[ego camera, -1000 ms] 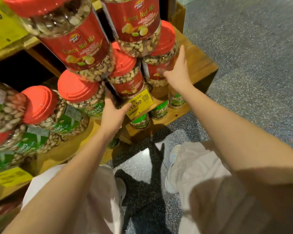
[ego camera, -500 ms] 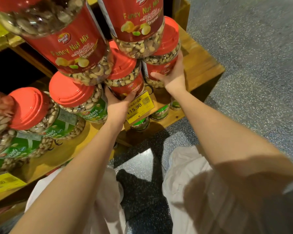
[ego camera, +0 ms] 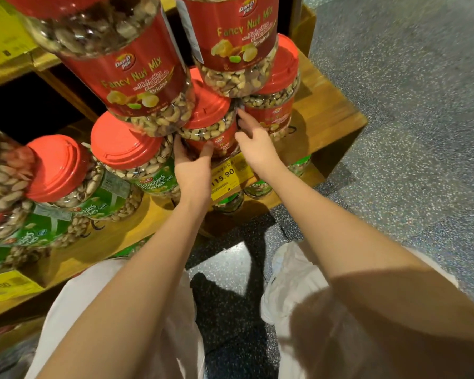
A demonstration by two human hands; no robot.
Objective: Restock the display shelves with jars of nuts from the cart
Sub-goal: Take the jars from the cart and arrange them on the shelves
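Off the end jar [ego camera: 274,113] now, my right hand [ego camera: 256,149] comes loose-fingered to the middle jar [ego camera: 211,124] on the wooden shelf [ego camera: 329,105], which my left hand [ego camera: 192,173] clasps with curled fingers; I should square it gently, not jostling the stacked jars [ego camera: 137,77] above.

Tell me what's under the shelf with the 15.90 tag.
Green-topped jars sit under the shelf; three show partly. The tag and shelf edge hide their bodies and anything farther back.
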